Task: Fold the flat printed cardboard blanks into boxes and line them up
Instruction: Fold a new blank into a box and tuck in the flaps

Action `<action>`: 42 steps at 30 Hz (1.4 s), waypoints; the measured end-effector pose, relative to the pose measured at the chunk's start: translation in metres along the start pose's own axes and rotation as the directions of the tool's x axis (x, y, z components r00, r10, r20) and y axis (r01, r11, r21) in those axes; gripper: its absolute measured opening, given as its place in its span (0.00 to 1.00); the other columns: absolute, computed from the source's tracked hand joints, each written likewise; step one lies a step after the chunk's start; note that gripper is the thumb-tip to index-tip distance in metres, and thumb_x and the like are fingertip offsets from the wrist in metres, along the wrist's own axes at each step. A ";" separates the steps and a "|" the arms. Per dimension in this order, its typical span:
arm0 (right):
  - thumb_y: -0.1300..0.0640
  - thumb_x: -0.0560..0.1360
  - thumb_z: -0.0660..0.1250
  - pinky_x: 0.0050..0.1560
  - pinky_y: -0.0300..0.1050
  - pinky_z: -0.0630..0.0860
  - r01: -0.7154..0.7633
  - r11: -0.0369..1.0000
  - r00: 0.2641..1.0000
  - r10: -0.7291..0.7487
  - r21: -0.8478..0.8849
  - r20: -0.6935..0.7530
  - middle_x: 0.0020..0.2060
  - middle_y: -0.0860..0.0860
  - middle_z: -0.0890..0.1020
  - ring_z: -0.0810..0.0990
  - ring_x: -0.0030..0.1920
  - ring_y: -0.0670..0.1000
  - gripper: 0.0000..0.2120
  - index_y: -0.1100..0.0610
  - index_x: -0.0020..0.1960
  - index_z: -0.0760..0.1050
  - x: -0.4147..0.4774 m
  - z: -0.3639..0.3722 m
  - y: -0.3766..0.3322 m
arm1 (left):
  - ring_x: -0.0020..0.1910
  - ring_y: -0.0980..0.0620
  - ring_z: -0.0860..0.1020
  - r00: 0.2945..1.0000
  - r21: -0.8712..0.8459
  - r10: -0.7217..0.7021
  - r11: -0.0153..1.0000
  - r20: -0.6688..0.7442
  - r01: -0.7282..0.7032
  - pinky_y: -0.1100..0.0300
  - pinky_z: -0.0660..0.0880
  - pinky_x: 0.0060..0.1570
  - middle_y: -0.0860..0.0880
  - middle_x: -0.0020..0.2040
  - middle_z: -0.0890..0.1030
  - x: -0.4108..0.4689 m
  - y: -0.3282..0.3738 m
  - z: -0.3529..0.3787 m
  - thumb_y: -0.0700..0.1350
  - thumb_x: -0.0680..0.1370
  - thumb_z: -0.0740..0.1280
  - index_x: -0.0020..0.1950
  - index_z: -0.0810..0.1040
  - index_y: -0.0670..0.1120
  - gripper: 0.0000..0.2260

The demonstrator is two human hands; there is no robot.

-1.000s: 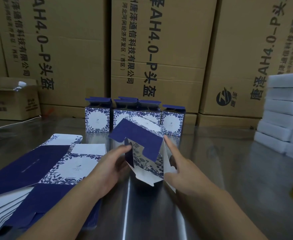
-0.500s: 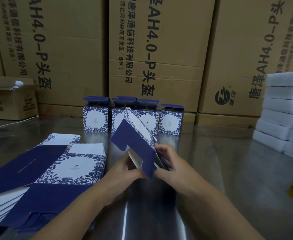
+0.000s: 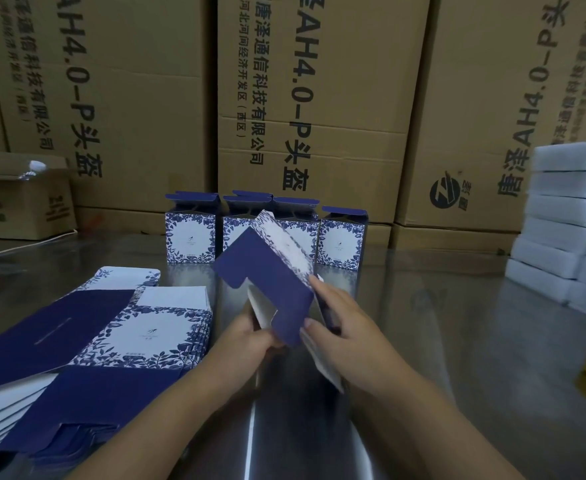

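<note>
While your right hand (image 3: pixel 340 323) pinches: its thumb lies on the navy panel and its fingers curl behind the printed side, so it is closed on the half-folded blank (image 3: pixel 270 282). Run the crease along its scored line, not across the print.
Left hand (image 3: pixel 250 336): it grips the white inner flap from below, fingertips hidden behind the card. It probably serves you best steadying that flap while the right hand tucks.
Half-folded blank: it is tilted between both hands, clear of the stack and the row. You cannot tell whether its lowest flap touches the steel table (image 3: pixel 440 341).
Stack of flat blanks (image 3: pixel 153 327): it lies on the table just left of your left hand.
Row of folded boxes (image 3: pixel 190 237): several stand upright beyond the blank. Set this one at the right end, flush with them.
</note>
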State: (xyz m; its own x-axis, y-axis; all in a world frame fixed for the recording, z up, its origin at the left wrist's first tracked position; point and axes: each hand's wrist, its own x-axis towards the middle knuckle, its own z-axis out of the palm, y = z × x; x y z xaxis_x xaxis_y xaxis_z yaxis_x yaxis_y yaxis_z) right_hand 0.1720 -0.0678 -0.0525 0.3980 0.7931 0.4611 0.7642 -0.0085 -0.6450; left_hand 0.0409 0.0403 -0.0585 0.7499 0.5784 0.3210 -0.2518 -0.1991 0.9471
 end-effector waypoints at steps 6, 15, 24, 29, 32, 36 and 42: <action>0.53 0.75 0.66 0.51 0.32 0.72 -0.042 0.999 0.981 0.037 -0.025 -0.189 0.58 0.34 0.70 0.73 0.53 0.32 0.27 0.42 0.71 0.63 0.001 -0.012 0.003 | 0.38 0.59 0.81 0.990 0.090 -0.055 0.994 -0.131 0.067 0.69 0.76 0.35 0.56 0.38 0.84 0.008 -0.008 -0.011 0.32 0.72 0.63 0.54 0.75 0.51 0.17; 0.58 0.76 0.68 0.52 0.27 0.71 -0.022 0.995 0.978 0.042 0.098 -0.206 0.63 0.38 0.70 0.74 0.54 0.37 0.23 0.40 0.66 0.69 0.001 -0.015 0.006 | 0.36 0.72 0.77 0.984 0.207 0.061 0.978 -0.167 -0.025 0.78 0.70 0.34 0.57 0.48 0.79 0.013 -0.009 -0.020 0.34 0.76 0.65 0.58 0.72 0.54 0.17; 0.62 0.70 0.74 0.34 0.33 0.76 0.005 0.916 0.976 0.083 0.402 -0.202 0.46 0.28 0.78 0.82 0.40 0.39 0.20 0.43 0.52 0.71 0.002 -0.014 0.012 | 0.50 0.55 0.81 0.989 0.155 0.092 0.985 -0.112 -0.074 0.67 0.76 0.43 0.52 0.64 0.72 0.014 0.001 -0.038 0.34 0.71 0.72 0.57 0.69 0.54 0.23; 0.62 0.72 0.71 0.38 0.37 0.78 -0.006 0.910 0.972 0.102 0.415 -0.210 0.50 0.33 0.79 0.82 0.45 0.40 0.16 0.42 0.50 0.74 0.005 -0.015 0.015 | 0.46 0.54 0.83 0.985 0.139 0.137 0.983 -0.101 -0.122 0.62 0.78 0.47 0.52 0.62 0.74 0.013 0.002 -0.045 0.34 0.71 0.71 0.54 0.70 0.50 0.18; 0.66 0.75 0.66 0.47 0.42 0.80 -0.010 0.943 0.970 0.090 0.334 -0.225 0.54 0.37 0.80 0.80 0.49 0.38 0.19 0.41 0.52 0.76 0.007 -0.015 0.018 | 0.46 0.53 0.83 0.980 0.130 0.176 0.978 -0.090 -0.163 0.65 0.78 0.43 0.55 0.61 0.75 0.013 0.001 -0.046 0.33 0.72 0.70 0.52 0.72 0.50 0.16; 0.66 0.75 0.66 0.53 0.47 0.79 -0.004 0.948 0.967 0.084 0.319 -0.239 0.53 0.37 0.80 0.80 0.51 0.38 0.20 0.40 0.53 0.76 0.007 -0.016 0.018 | 0.47 0.55 0.83 0.972 0.143 0.220 0.968 -0.088 -0.206 0.66 0.78 0.44 0.62 0.62 0.74 0.013 0.000 -0.047 0.32 0.73 0.69 0.55 0.74 0.56 0.20; 0.66 0.76 0.65 0.51 0.49 0.80 0.026 0.939 0.960 0.072 0.342 -0.270 0.55 0.40 0.80 0.82 0.51 0.45 0.22 0.38 0.54 0.76 0.006 -0.017 0.015 | 0.49 0.60 0.82 0.961 0.240 0.271 0.937 -0.048 -0.252 0.56 0.79 0.51 0.67 0.61 0.75 0.012 -0.001 -0.047 0.31 0.76 0.64 0.60 0.72 0.68 0.30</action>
State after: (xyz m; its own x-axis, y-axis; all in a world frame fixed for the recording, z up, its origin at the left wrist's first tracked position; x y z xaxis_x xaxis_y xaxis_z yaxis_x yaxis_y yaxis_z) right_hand 0.1946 -0.0735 -0.0494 0.5743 0.5963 0.5609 0.5544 0.2209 -0.8024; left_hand 0.0213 0.0844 -0.0555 0.6234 0.5400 0.5655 -0.2785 -0.5225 0.8059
